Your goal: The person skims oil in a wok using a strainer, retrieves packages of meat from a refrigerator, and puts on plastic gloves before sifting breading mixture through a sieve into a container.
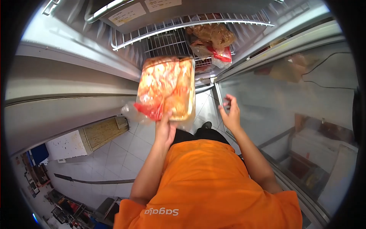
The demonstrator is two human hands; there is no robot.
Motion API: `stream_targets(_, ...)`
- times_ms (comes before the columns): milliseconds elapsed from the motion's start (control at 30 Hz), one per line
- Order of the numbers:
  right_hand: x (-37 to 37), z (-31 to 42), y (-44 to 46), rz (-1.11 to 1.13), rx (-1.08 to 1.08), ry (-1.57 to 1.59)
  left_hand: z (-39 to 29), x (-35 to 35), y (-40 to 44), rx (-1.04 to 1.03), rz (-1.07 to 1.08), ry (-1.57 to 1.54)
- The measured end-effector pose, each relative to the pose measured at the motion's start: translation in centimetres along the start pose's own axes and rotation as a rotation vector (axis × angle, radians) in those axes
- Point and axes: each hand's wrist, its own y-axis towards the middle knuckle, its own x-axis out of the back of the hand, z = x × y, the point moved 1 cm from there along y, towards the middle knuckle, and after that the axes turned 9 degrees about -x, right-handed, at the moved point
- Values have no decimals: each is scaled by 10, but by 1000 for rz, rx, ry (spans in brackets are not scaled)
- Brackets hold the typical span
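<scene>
A clear plastic bag of pinkish-orange pieces, perhaps meat, on a pale tray (166,89) is held up before the open fridge. My left hand (165,130) grips its lower edge, beside a red patch on the wrapping; some of the fingers are hidden beneath the package. To the right, my right hand (231,113) holds nothing, its fingers apart and slightly curled, near the edge of the glass door (282,101) and not touching the package.
Wire shelves (164,42) are inside the fridge, with bagged food (213,36) on the right side. A grey container (141,15) with paper labels is above. At the lower left, a wooden-edged piece of furniture (105,133) stands on the tiled floor (110,160).
</scene>
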Motion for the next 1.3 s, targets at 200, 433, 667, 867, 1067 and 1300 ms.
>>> stream_targets(200,-38,-67,-22,373,-132,63,35,65,-89,110,-116,-124)
stream_targets(433,-124,-111,61,426,-161,193,64,137,-136,22,-280,-42)
stream_targets(667,-149,-76,146,416,-605,435,105,191,-137,-31,-506,-108)
stream_targets(867,-204,-97,272,490,-645,827,115,216,-155,-25,-539,-138)
stream_targets(1067,-237,-100,344,266,-773,915,74,217,-177,64,-579,-73)
stream_targets(1300,-207,-132,280,80,-718,1229,46,222,-158,90,-453,29)
